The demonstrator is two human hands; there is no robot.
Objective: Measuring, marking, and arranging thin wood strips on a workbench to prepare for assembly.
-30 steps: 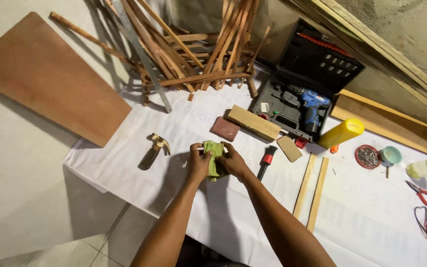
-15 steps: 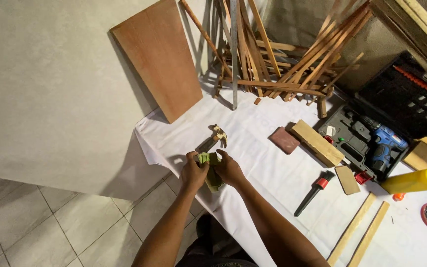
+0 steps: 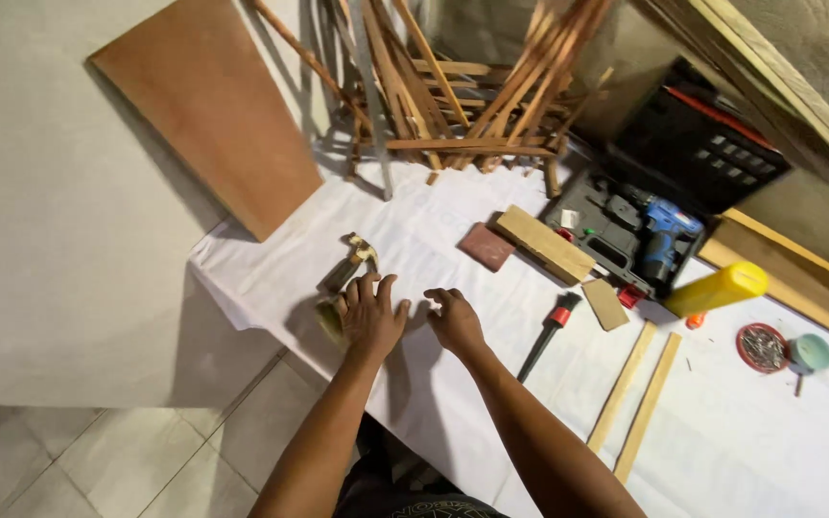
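Left hand (image 3: 372,317) lies flat, palm down, fingers spread, pressing on a small greenish-yellow pad (image 3: 330,320). It's not wrapped around it, just resting on top. I only see the pad's edge sticking out at the hand's left side, so I can't tell its full shape. The visible strip looks thin and flat, lying on the white sheet (image 3: 453,240), near the table's front-left corner. Its long axis seems to run from near-left to far-right, roughly along the hand, but most of it is hidden, so I can't say which end leads.

Right hand (image 3: 455,320) is just beside the left, empty, fingers loosely curled and slightly apart, fingertips on or just above the sheet. I can't tell if it's touching.

Just beyond the left fingers is a small metal clamp-like tool (image 3: 349,264), lying diagonally. To the right of the right hand is a chisel with a red-and-black handle (image 3: 549,335), also diagonal. Farther back are a reddish block (image 3: 486,246), a wooden block (image 3: 544,244), and an open tool case (image 3: 626,240) with a blue drill (image 3: 662,235). A yellow cylinder (image 3: 717,289) and two wooden strips (image 3: 640,398) lie to the right.
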